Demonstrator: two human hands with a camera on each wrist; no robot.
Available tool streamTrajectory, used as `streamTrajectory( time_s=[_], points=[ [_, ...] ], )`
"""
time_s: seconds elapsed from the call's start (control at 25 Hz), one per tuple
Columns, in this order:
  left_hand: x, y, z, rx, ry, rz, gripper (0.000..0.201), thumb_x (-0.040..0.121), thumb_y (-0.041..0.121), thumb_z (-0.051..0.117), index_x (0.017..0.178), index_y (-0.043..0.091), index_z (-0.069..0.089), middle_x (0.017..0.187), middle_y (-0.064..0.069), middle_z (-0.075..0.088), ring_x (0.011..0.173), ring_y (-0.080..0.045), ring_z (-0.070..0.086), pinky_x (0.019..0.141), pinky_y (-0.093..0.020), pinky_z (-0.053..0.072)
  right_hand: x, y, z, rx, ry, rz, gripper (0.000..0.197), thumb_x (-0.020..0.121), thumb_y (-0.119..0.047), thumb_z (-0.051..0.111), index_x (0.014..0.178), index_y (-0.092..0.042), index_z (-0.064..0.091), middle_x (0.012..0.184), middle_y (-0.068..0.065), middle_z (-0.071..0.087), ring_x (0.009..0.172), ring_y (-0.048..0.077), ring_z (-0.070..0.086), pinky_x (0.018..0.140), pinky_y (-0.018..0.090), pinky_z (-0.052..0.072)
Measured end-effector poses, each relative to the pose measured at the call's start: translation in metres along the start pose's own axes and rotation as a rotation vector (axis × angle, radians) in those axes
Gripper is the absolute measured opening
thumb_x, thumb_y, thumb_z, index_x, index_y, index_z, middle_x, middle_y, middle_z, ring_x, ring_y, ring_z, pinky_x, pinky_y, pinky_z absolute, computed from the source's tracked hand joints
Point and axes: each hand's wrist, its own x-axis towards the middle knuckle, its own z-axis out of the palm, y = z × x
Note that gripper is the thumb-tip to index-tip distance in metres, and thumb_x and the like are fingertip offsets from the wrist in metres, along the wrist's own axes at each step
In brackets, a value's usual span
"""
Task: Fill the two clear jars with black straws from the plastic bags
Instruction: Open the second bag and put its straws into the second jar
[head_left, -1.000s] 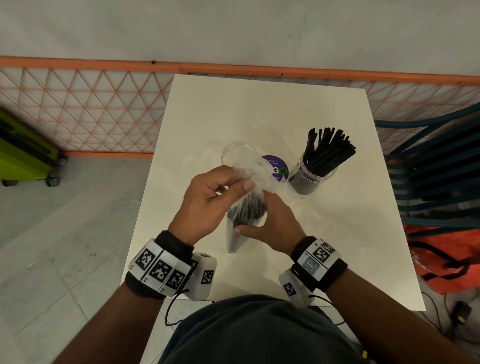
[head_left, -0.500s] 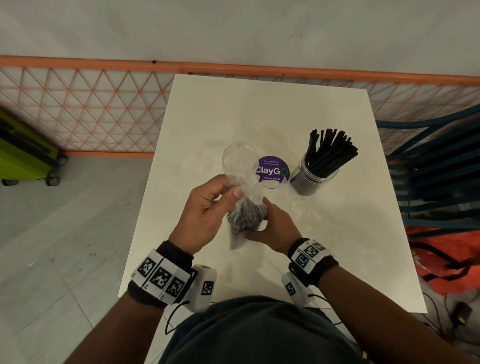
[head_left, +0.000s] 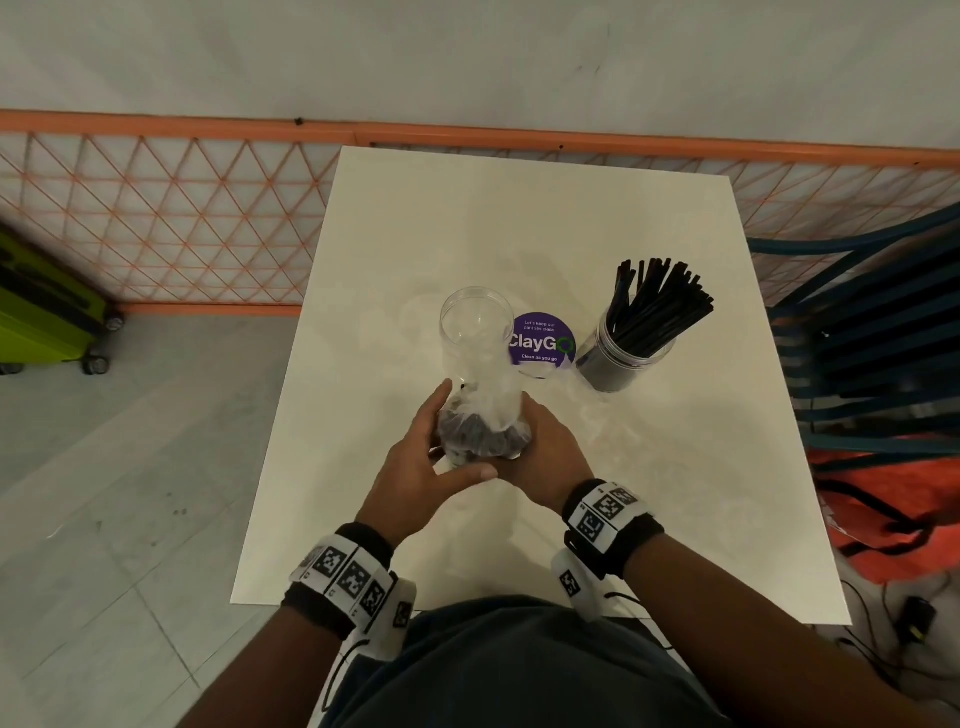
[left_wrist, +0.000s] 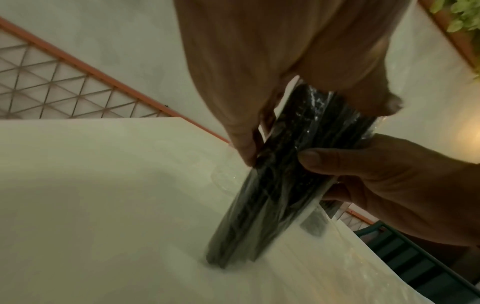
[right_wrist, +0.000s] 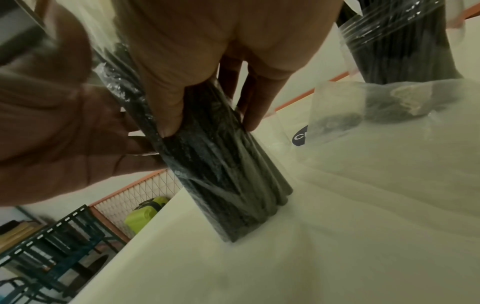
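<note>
A clear plastic bag of black straws (head_left: 480, 434) stands upright, its lower end on the white table (head_left: 519, 218). My left hand (head_left: 441, 441) wraps its left side, and my right hand (head_left: 537, 441) grips its right side. The wrist views show the bag (left_wrist: 272, 205) (right_wrist: 228, 174) with fingers (left_wrist: 244, 148) (right_wrist: 166, 115) curled round it. The bag's loose open top lies against an empty clear jar (head_left: 475, 332) just behind. A second clear jar (head_left: 631, 348) full of black straws stands to the right.
A purple round sticker (head_left: 543, 343) lies between the jars. An empty plastic bag (right_wrist: 363, 107) lies on the table by the full jar. An orange mesh fence (head_left: 156, 218) runs behind, a green suitcase (head_left: 36, 317) sits left, and dark chairs (head_left: 872, 338) stand right.
My left hand let go of the bag's top and slid down to wrap the bundle. The bag has been set upright on the table, and the sticker is uncovered.
</note>
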Motion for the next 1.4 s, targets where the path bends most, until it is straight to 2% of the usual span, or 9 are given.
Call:
streamTrajectory(
  time_s=[0.2, 0.4, 0.52, 0.6, 0.8, 0.92, 1.08, 1.24, 1.4],
  points=[
    [0.000, -0.031, 0.008, 0.295, 0.116, 0.105, 0.053, 0.084, 0.024, 0.080, 0.132, 0.023, 0.059, 0.115, 0.020, 0.066, 0.107, -0.012, 0.069, 0.095, -0.032, 0.058, 0.003, 0.006, 0.004, -0.046, -0.209, 0.057, 0.079, 0.068, -0.039, 0.085, 0.135, -0.023, 0.047, 0.134, 0.002, 0.055, 0.122, 0.020, 0.052, 0.106, 0.032, 0.040],
    [0.000, -0.031, 0.004, 0.212, 0.108, 0.139, 0.078, 0.076, 0.038, 0.084, 0.144, 0.025, 0.047, 0.133, 0.022, 0.060, 0.119, 0.002, 0.061, 0.098, -0.014, 0.051, 0.007, 0.018, 0.012, -0.253, -0.253, 0.049, 0.079, 0.073, -0.064, 0.064, 0.139, -0.026, 0.044, 0.139, -0.001, 0.051, 0.126, 0.020, 0.049, 0.104, 0.028, 0.037],
    [0.001, -0.034, 0.005, 0.302, 0.129, 0.127, 0.057, 0.077, 0.039, 0.083, 0.128, 0.024, 0.061, 0.106, 0.038, 0.064, 0.100, -0.001, 0.068, 0.084, -0.006, 0.051, 0.008, 0.013, 0.012, -0.388, -0.278, 0.075, 0.078, 0.070, -0.067, 0.066, 0.135, -0.030, 0.045, 0.131, -0.002, 0.052, 0.119, 0.020, 0.048, 0.095, 0.033, 0.044],
    [0.003, -0.037, 0.006, 0.374, 0.174, 0.105, 0.048, 0.078, 0.033, 0.083, 0.121, 0.018, 0.066, 0.098, 0.029, 0.065, 0.089, -0.008, 0.067, 0.076, -0.011, 0.049, 0.005, 0.010, 0.006, -0.385, -0.292, 0.038, 0.091, 0.065, -0.059, 0.078, 0.141, -0.031, 0.037, 0.137, -0.003, 0.044, 0.122, 0.019, 0.040, 0.100, 0.032, 0.038],
    [0.003, -0.040, 0.010, 0.455, 0.149, 0.040, 0.041, 0.084, 0.023, 0.079, 0.121, 0.012, 0.067, 0.117, -0.002, 0.073, 0.105, -0.025, 0.068, 0.079, -0.018, 0.045, -0.004, 0.007, -0.004, 0.219, -0.183, -0.024, 0.108, 0.050, -0.035, 0.095, 0.134, -0.050, 0.030, 0.133, -0.022, 0.050, 0.122, 0.000, 0.051, 0.103, 0.020, 0.042],
    [0.002, -0.028, 0.014, 0.510, 0.076, 0.047, 0.053, 0.086, 0.021, 0.078, 0.134, 0.010, 0.058, 0.131, -0.004, 0.062, 0.118, -0.022, 0.058, 0.096, -0.020, 0.045, -0.003, -0.001, -0.002, 0.089, -0.205, 0.017, 0.079, 0.062, -0.044, 0.088, 0.127, -0.042, 0.044, 0.116, -0.022, 0.060, 0.111, 0.006, 0.059, 0.102, 0.032, 0.047],
    [-0.004, -0.020, 0.010, 0.317, -0.011, 0.120, 0.083, 0.083, 0.009, 0.079, 0.148, 0.011, 0.028, 0.143, 0.005, 0.038, 0.132, -0.004, 0.040, 0.105, 0.004, 0.028, 0.000, 0.000, 0.003, -0.043, -0.288, 0.005, 0.076, 0.078, -0.049, 0.073, 0.138, -0.013, 0.044, 0.137, 0.010, 0.054, 0.125, 0.027, 0.051, 0.109, 0.040, 0.039],
    [-0.013, -0.028, 0.016, 0.325, -0.023, 0.049, 0.070, 0.074, 0.062, 0.065, 0.133, 0.030, 0.048, 0.126, 0.015, 0.054, 0.115, -0.003, 0.053, 0.093, -0.002, 0.038, 0.002, 0.001, 0.006, -0.323, -0.284, -0.001, 0.074, 0.079, -0.040, 0.075, 0.140, -0.017, 0.040, 0.138, 0.007, 0.049, 0.125, 0.027, 0.046, 0.103, 0.037, 0.042],
    [-0.005, -0.036, 0.020, 0.384, -0.036, 0.011, 0.048, 0.093, 0.046, 0.062, 0.134, 0.021, 0.056, 0.131, 0.000, 0.063, 0.110, -0.004, 0.052, 0.088, -0.007, 0.039, 0.005, 0.010, 0.013, -0.247, -0.321, 0.008, 0.087, 0.079, -0.031, 0.078, 0.149, -0.017, 0.028, 0.150, 0.006, 0.038, 0.136, 0.025, 0.038, 0.115, 0.030, 0.028]
  ],
)
